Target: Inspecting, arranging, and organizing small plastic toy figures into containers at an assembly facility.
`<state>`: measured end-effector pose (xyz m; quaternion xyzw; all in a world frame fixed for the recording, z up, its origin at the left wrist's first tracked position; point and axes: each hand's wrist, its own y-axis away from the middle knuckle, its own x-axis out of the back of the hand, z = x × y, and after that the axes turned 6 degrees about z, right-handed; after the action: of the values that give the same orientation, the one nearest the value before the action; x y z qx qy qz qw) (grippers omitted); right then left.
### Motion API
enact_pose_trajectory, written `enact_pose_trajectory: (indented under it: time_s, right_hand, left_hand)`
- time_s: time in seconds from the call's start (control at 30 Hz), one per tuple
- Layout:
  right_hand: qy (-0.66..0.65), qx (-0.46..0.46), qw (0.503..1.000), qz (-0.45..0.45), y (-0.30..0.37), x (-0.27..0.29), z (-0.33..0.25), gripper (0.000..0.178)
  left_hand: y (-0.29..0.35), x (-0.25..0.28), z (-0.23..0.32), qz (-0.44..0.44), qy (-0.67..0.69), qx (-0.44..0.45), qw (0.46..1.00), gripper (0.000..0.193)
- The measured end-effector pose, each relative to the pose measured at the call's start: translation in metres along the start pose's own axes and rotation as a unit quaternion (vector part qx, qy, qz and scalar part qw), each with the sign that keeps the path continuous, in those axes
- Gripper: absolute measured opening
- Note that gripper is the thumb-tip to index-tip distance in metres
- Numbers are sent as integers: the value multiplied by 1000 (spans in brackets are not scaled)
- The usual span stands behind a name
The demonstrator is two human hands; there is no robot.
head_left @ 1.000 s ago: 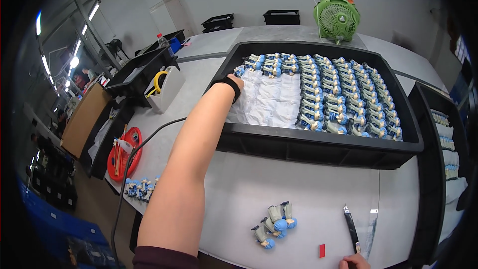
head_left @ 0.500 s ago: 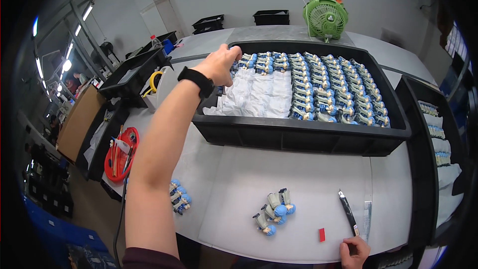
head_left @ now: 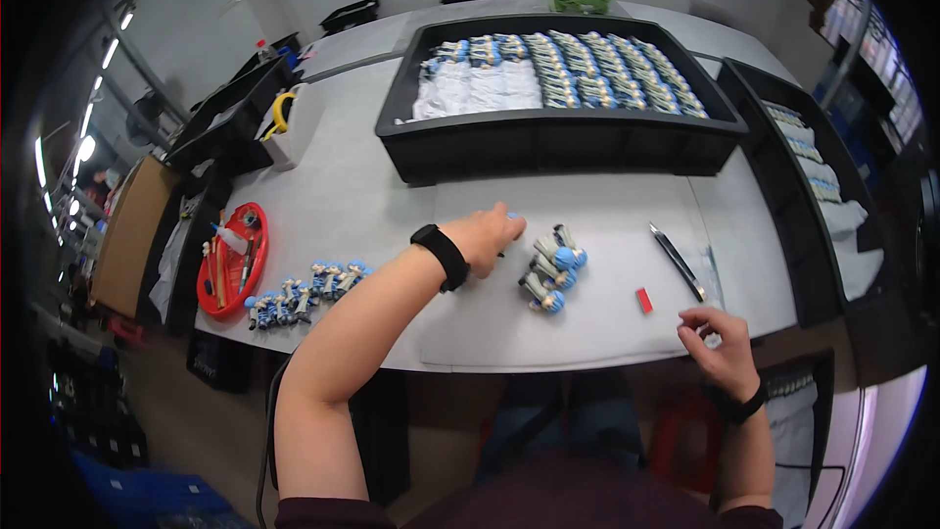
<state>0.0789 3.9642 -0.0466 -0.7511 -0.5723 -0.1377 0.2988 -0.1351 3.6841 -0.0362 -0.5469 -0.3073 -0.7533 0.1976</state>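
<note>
Head view: left hand (head_left: 480, 240) around blue-capped figurine (head_left: 511, 216); right hand (head_left: 722, 345), grip unclear; markings on knife (head_left: 678, 263) illegible.

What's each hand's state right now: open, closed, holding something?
Left hand: closed, apparently holding a blue-topped figurine, mostly hidden.
Right hand: loosely curled near the craft knife; cannot tell whether it holds anything.
</note>
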Motion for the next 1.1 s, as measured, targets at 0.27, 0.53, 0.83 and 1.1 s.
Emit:
enact_pose_trajectory:
  time_s: [0.27,0.53,0.83,1.1]
  right_hand:
    - [221,0,965,-143,-16,10,-3,31]
    - [353,34,921,-163,-47,-30,23,18]
    - [319,32,944,-76,-79,36,-20,32]
    - [279,148,948,30,-258,52,-83,20]
  left_hand:
    - [-1,17,25,75,25,-85,993,59]
    - [35,56,29,153,-19,-84,985,41]
    - [34,116,-34,203,-89,4,975,37]
    - [-50,192,-129,237,-111,121,958,38]
